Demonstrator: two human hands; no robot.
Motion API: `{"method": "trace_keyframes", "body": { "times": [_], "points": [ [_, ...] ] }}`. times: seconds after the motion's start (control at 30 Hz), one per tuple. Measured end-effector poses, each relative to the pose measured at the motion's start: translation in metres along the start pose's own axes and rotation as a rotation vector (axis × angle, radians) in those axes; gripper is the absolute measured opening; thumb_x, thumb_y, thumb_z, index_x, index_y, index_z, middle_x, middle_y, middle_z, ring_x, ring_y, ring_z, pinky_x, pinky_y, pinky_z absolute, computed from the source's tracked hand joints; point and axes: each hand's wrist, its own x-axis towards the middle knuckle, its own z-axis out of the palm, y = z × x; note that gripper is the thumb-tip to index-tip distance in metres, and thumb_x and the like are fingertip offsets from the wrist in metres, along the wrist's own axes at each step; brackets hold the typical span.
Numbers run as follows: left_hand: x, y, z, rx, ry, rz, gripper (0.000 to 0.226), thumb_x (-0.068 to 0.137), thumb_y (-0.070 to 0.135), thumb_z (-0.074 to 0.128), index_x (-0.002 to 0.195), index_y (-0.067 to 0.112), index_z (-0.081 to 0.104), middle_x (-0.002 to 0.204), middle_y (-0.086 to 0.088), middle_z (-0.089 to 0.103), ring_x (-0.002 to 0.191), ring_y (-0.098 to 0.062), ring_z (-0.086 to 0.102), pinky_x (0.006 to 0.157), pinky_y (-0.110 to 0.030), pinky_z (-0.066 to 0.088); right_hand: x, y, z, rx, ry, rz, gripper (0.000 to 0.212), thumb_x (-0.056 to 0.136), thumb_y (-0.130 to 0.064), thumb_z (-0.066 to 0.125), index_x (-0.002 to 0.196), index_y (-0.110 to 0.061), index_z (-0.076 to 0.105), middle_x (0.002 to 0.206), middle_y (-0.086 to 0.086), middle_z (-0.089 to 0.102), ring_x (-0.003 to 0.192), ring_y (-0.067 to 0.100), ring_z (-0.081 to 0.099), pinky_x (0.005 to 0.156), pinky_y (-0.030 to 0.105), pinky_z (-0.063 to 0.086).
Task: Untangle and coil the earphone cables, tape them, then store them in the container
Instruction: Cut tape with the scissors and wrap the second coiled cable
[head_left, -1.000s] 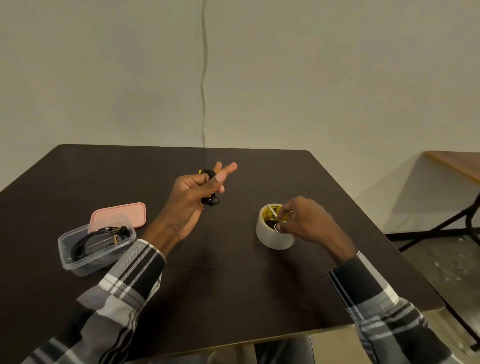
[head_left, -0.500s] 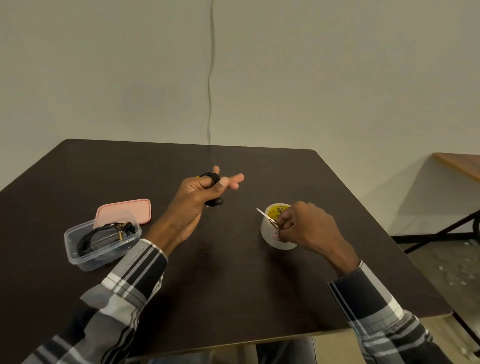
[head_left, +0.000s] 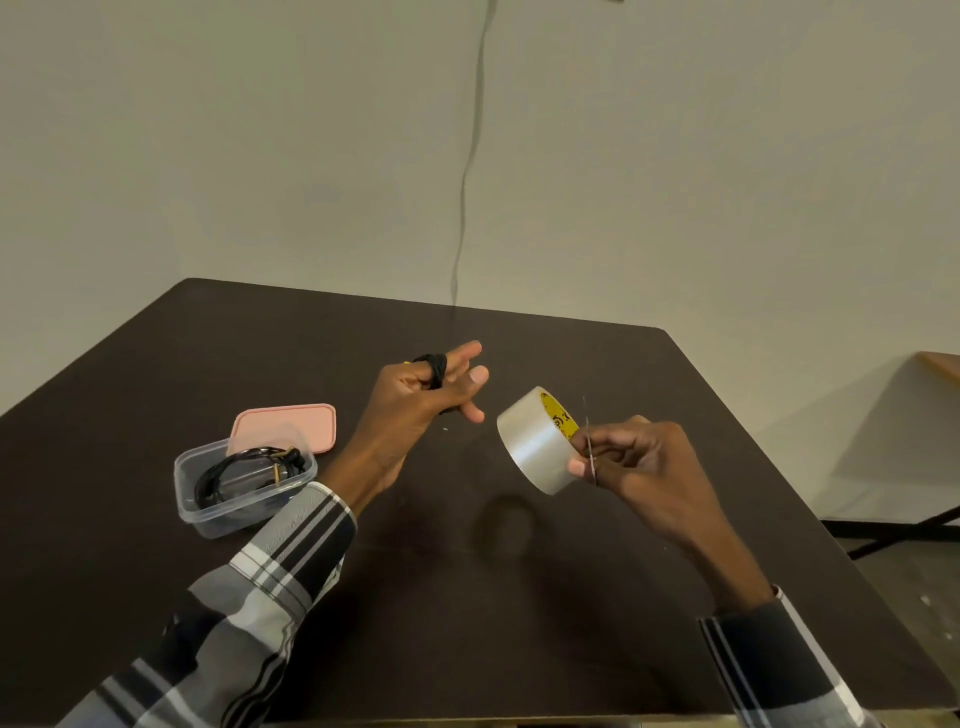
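Above the table (head_left: 156, 364), the left hand (head_left: 410, 410) grips coiled earphones (head_left: 434, 370); the right hand (head_left: 639, 457) holds the tape roll (head_left: 535, 447).

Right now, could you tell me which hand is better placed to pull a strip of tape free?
Probably the right hand: it already grips the tape roll off the table and pinches its loose end. The left hand is occupied, with the coiled earphone cable wound around its fingers.

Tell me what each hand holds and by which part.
The left hand holds the coiled black earphone cable, wound round its fingers. The right hand holds the tape roll by its rim, lifted off the table, with a thin blade.
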Motion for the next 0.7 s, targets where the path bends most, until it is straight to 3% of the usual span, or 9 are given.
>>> {"method": "trace_keyframes", "body": {
  "times": [0.07, 0.13, 0.23, 0.43, 0.53, 0.7],
  "points": [
    [0.000, -0.001, 0.000, 0.048, 0.016, 0.006, 0.034, 0.079, 0.044, 0.071, 0.095, 0.014, 0.078, 0.093, -0.004, 0.077, 0.114, 0.000, 0.062, 0.097, -0.025, 0.041, 0.001, 0.001, 0.002, -0.001, 0.027, -0.033, 0.032, 0.075, -0.006, 0.085, 0.083, -0.037, 0.079, 0.077, -0.013, 0.074, 0.079, 0.005, 0.056, 0.069, 0.018, 0.047],
    [0.001, -0.003, -0.003, 0.078, 0.024, 0.008, 0.033, 0.084, 0.043, 0.066, 0.094, 0.014, 0.079, 0.101, 0.004, 0.077, 0.118, 0.000, 0.059, 0.102, -0.026, 0.038, 0.002, 0.001, 0.004, 0.011, 0.036, -0.076, 0.039, 0.075, -0.005, 0.085, 0.078, -0.044, 0.078, 0.076, -0.016, 0.073, 0.080, 0.008, 0.054, 0.068, 0.016, 0.047],
    [0.001, -0.006, -0.006, 0.096, 0.007, -0.014, 0.038, 0.086, 0.046, 0.062, 0.110, 0.021, 0.075, 0.115, 0.011, 0.072, 0.125, -0.001, 0.054, 0.106, -0.025, 0.036, 0.002, 0.001, 0.005, 0.030, 0.053, -0.108, 0.046, 0.074, -0.006, 0.085, 0.082, -0.050, 0.077, 0.076, -0.020, 0.071, 0.079, 0.004, 0.052, 0.066, 0.012, 0.046],
    [0.005, -0.005, -0.001, 0.103, -0.037, -0.015, 0.030, 0.090, 0.040, 0.063, 0.117, 0.027, 0.070, 0.122, 0.013, 0.068, 0.116, 0.016, 0.053, 0.083, 0.000, 0.041, 0.005, -0.005, 0.005, 0.012, 0.035, -0.195, 0.043, 0.074, -0.007, 0.085, 0.085, -0.047, 0.078, 0.078, -0.020, 0.067, 0.078, 0.003, 0.052, 0.062, 0.010, 0.043],
    [0.009, -0.003, 0.003, 0.143, -0.092, -0.034, 0.038, 0.089, 0.045, 0.060, 0.119, 0.024, 0.069, 0.128, 0.015, 0.065, 0.118, 0.011, 0.054, 0.083, -0.007, 0.046, 0.006, -0.006, 0.004, -0.009, -0.006, -0.247, 0.036, 0.074, -0.007, 0.085, 0.088, -0.039, 0.079, 0.077, -0.020, 0.066, 0.079, 0.004, 0.053, 0.061, 0.011, 0.043],
    [0.011, 0.000, 0.005, 0.124, -0.138, -0.088, 0.027, 0.095, 0.041, 0.055, 0.106, 0.027, 0.075, 0.128, 0.024, 0.062, 0.115, 0.009, 0.057, 0.080, -0.010, 0.050, 0.007, -0.004, 0.005, -0.007, -0.071, -0.291, 0.032, 0.075, -0.009, 0.084, 0.097, -0.030, 0.078, 0.077, -0.020, 0.068, 0.079, 0.006, 0.052, 0.061, 0.013, 0.042]
  ]
}}
